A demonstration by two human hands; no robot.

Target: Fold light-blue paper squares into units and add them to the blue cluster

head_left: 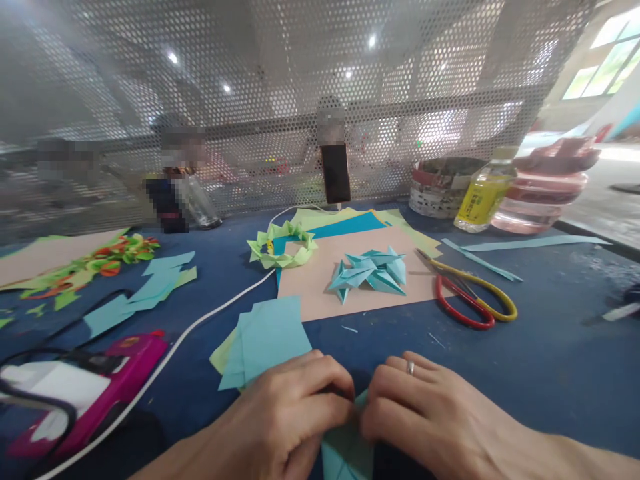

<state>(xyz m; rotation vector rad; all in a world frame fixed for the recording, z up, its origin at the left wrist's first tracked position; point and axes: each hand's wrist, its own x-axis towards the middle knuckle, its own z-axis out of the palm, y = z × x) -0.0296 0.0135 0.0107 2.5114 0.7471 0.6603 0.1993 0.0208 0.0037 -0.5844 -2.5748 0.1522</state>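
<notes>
My left hand (pixel 295 413) and my right hand (pixel 415 413) meet at the bottom centre, fingers curled and pressed together on a piece of light blue paper (pixel 345 453) that pokes out beneath them. A ring sits on a right finger. Just beyond my left hand lies a stack of light blue paper squares (pixel 270 337). Farther back, a pile of folded blue paper pieces (pixel 373 272) rests on a beige sheet (pixel 320 280). A green folded paper ring (pixel 283 245) lies at that sheet's left corner.
Scissors with red and yellow handles (pixel 473 297) lie right of the beige sheet. A pink glue gun (pixel 100 387) and a white cable (pixel 200 327) are at left. A phone (pixel 335 173) leans on the perforated screen. A yellow-labelled bottle (pixel 485 193) and containers stand back right.
</notes>
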